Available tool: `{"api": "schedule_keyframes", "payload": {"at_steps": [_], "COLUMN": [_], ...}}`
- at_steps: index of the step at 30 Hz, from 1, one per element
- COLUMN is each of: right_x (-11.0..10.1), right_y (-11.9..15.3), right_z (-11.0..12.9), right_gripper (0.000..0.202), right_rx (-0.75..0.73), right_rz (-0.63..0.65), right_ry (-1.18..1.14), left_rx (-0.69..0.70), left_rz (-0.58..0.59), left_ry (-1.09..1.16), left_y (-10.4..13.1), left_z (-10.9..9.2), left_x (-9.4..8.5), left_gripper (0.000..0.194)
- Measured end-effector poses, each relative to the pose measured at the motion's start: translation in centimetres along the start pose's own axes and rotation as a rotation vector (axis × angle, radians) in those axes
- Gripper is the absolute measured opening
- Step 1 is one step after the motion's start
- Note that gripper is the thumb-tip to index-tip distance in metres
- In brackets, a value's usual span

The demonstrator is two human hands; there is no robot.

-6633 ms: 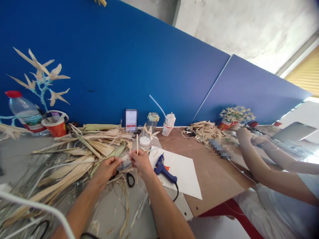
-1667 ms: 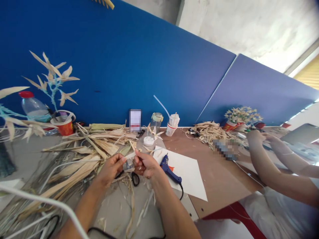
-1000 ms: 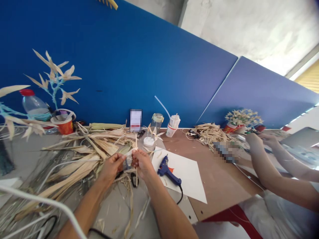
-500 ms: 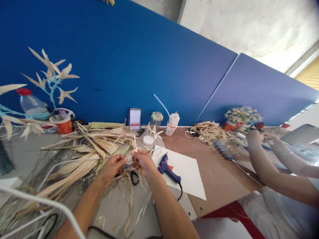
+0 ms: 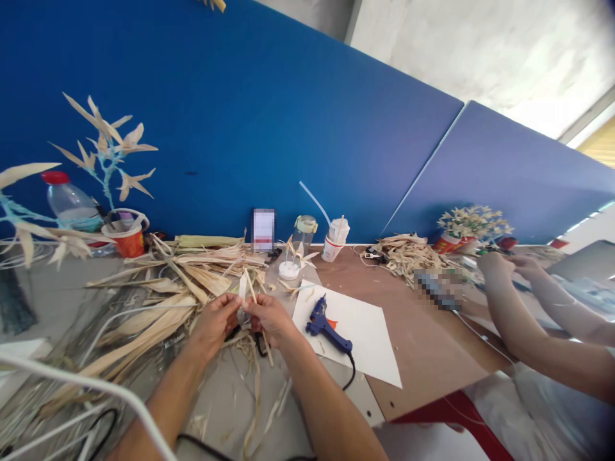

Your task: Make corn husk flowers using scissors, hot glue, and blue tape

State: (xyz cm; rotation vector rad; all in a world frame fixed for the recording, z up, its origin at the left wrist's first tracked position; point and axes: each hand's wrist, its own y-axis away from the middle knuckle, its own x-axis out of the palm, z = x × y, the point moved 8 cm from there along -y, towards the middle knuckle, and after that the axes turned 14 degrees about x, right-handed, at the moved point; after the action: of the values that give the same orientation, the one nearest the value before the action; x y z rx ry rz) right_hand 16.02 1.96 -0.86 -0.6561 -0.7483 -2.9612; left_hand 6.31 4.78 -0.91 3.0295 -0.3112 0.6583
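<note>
My left hand (image 5: 220, 323) pinches the base of a pale husk strip (image 5: 243, 287) that points upward. Close against it, my right hand (image 5: 270, 318) has its fingers closed on a thin straw-coloured stick (image 5: 250, 286), whose lower end sticks out below the palm. The fingertips of both hands nearly meet. Under them lie husk scraps and a black loop, perhaps a scissors handle, partly hidden by my right hand. Dried corn husks (image 5: 144, 323) spread beside my left hand. To the right, a blue glue gun (image 5: 327, 325) rests on a white sheet (image 5: 377, 336).
Behind stand a phone (image 5: 264, 230), a clear bottle (image 5: 303, 235), a small white stand (image 5: 289, 270) and a paper cup (image 5: 333, 248). Left is a red cup (image 5: 129, 243) with a husk-flower branch. A white tube (image 5: 96, 388) crosses the lower left. A co-worker's arms (image 5: 509, 307) are at right.
My right hand has moved slightly left, toward my left hand. The pale strip now stands upright beside the stick, between the fingertips. The view has shifted a little.
</note>
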Motion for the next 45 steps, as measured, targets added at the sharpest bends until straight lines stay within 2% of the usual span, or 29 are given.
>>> {"api": "schedule_keyframes", "payload": {"at_steps": [5, 10, 17, 24, 31, 38, 45], "right_x": [-0.1, -0.3, -0.3, -1.0, -1.2, -1.5, -1.5], "right_y": [-0.3, -0.1, 0.1, 1.0, 0.5, 0.9, 1.2], "right_z": [-0.3, -0.3, -0.3, 1.1, 1.0, 2.2, 2.1], "right_gripper": [0.032, 0.029, 0.033, 0.035, 0.038, 0.032, 0.044], "right_rx": [0.015, 0.057, 0.065, 0.057, -0.012, -0.178, -0.146], "right_rz": [-0.003, -0.03, -0.065, -0.082, -0.114, -0.25, -0.243], "right_ry": [-0.033, 0.033, 0.067, 0.003, 0.277, 0.614, 0.731], "left_rx": [-0.004, 0.001, 0.026, 0.074, 0.098, 0.077, 0.122], "left_rz": [0.03, 0.05, 0.079, 0.107, 0.18, 0.254, 0.248], "left_ry": [0.024, 0.023, -0.075, -0.199, -0.458, -0.523, -0.498], "left_y": [0.4, 0.4, 0.4, 0.0, 0.2, 0.3, 0.5], "left_z": [0.1, -0.4, -0.3, -0.2, -1.1, -1.2, -1.8], "left_x": [0.6, 0.7, 0.8, 0.6, 0.9, 1.4, 1.6], "left_gripper": [0.039, 0.039, 0.039, 0.041, 0.046, 0.041, 0.026]}}
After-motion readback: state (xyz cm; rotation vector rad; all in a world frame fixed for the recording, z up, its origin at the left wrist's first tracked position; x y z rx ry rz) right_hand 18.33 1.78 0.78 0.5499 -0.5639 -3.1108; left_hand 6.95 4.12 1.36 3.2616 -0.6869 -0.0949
